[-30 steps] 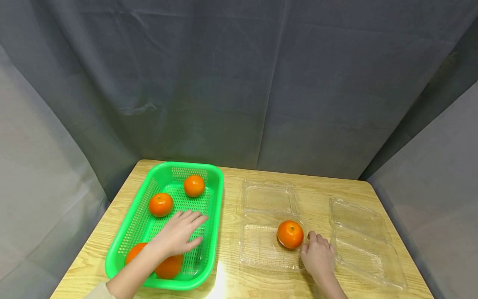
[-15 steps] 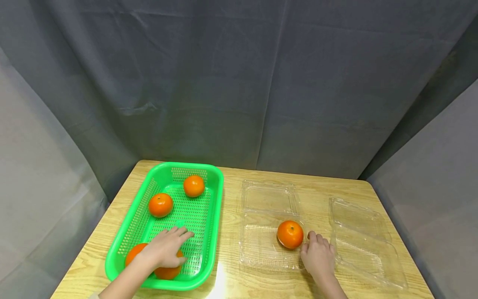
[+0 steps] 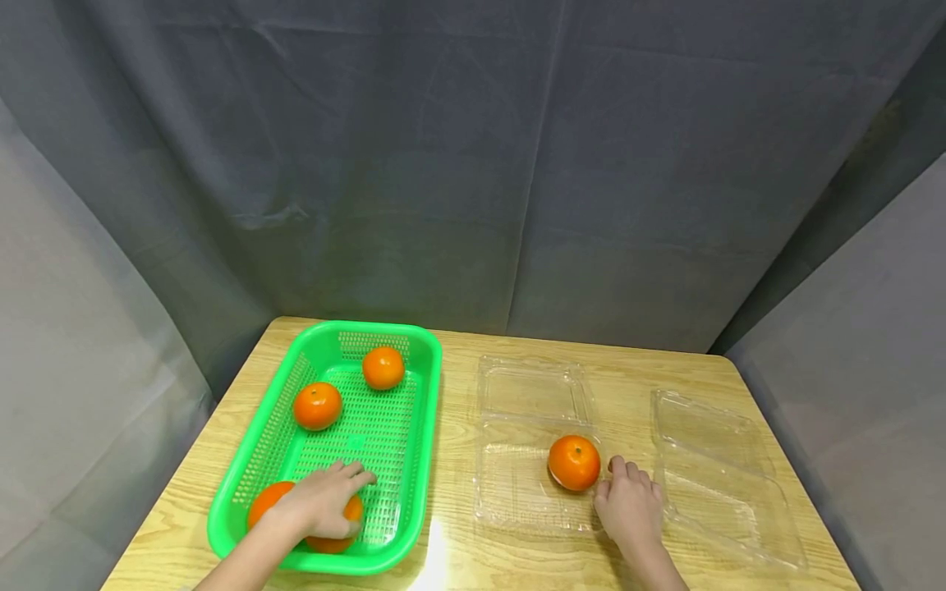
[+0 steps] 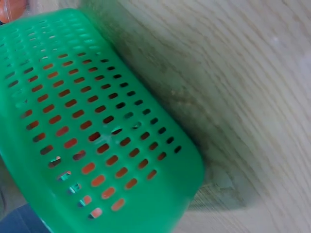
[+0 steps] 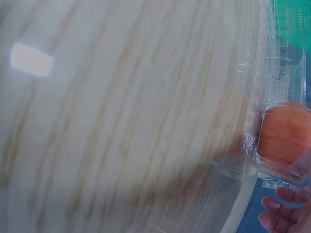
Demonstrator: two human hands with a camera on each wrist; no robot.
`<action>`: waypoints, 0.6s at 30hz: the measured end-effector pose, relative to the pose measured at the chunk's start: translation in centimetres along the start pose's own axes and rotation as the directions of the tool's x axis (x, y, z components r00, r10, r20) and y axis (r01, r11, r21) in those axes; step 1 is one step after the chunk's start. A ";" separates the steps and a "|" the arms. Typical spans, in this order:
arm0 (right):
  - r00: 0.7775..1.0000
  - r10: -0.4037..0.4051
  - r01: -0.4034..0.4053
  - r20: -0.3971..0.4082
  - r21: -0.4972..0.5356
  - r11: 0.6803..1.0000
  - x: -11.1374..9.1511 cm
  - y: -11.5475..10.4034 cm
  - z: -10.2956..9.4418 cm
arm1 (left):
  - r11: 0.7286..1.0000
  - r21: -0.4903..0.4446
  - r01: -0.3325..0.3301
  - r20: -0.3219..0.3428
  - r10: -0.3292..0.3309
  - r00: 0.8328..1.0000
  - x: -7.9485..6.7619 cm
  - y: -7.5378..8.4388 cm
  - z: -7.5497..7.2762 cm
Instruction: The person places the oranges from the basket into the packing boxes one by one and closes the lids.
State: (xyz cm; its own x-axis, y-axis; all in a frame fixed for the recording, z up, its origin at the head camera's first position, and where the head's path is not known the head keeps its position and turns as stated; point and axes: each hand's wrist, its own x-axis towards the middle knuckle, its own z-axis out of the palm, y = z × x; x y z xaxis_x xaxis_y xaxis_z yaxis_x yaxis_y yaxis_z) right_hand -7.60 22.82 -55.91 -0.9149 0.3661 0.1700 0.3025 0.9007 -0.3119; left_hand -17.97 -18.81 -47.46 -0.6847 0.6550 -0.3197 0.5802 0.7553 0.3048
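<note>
Under both hands lies the desk (image 3: 458, 410). The basket (image 3: 433, 410) has the left hand (image 3: 321, 501) inside it. A box (image 3: 517, 484) sits just left of the right hand (image 3: 631, 505), another box (image 3: 709, 484) to its right. The left hand grasps an orange (image 3: 330, 545); the right hand's fingers are bent, though whether they grip the box's edge I cannot tell. A second orange (image 3: 266, 499) is left of the left hand; two more oranges (image 3: 318, 406) lie ahead of it.

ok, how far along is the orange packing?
Done: one orange sits in the left clear container.
In hand: left hand over a near orange; grip unclear.
Left, apparently: three other oranges in the green basket; both containers stand open.
</note>
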 end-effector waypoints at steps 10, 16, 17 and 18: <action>1.000 -0.007 0.007 -0.027 -0.005 1.000 0.0 0.1 0.2 | 0.999 -0.028 0.043 0.039 -0.042 0.998 -0.2 -0.4 0.1; 1.000 -0.006 0.006 -0.019 -0.004 1.000 0.0 0.1 0.1 | 0.998 -0.023 0.063 0.057 -0.062 0.996 -0.4 -0.5 0.1; 1.000 -0.006 0.006 -0.019 -0.003 1.000 0.0 0.1 0.1 | 0.998 -0.021 0.064 0.056 -0.063 0.996 -0.4 -0.5 0.1; 1.000 -0.006 0.006 -0.019 -0.002 1.000 0.0 0.1 0.1 | 0.998 -0.019 0.064 0.055 -0.063 0.996 -0.4 -0.5 0.1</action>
State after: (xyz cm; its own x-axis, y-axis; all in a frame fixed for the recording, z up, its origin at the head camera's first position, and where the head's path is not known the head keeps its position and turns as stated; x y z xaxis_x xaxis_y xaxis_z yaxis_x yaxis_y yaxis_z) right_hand -7.58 22.84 -56.06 -0.9113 0.3654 0.1898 0.2979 0.9033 -0.3087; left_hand -17.98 -19.40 -47.55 -0.6949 0.6061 -0.3870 0.5266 0.7954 0.3002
